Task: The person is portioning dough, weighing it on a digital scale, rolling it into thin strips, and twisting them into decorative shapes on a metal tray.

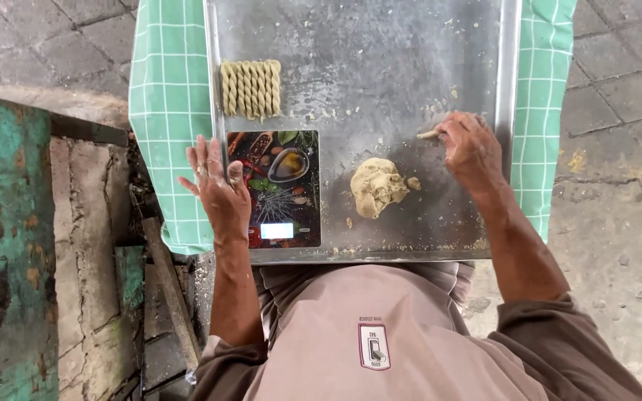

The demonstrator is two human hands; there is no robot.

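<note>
Dough strip (429, 134) apparently pinched in closed right hand (471, 148); left hand (215, 186) open, well apart.

Thin pale dough strip (429, 134) lies on floured tray (380, 44).

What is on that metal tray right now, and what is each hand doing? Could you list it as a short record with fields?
Surface: shiny metal tray lying on a green checked cloth
Left hand: left hand open, fingers spread, resting at the tray's left edge beside a flat kitchen scale with a picture of spices on it
Right hand: right hand pinching a small pale piece of dough against the tray
Dough: beige lump of dough between the hands
Finished pieces: row of twisted dough sticks above the scale
</note>
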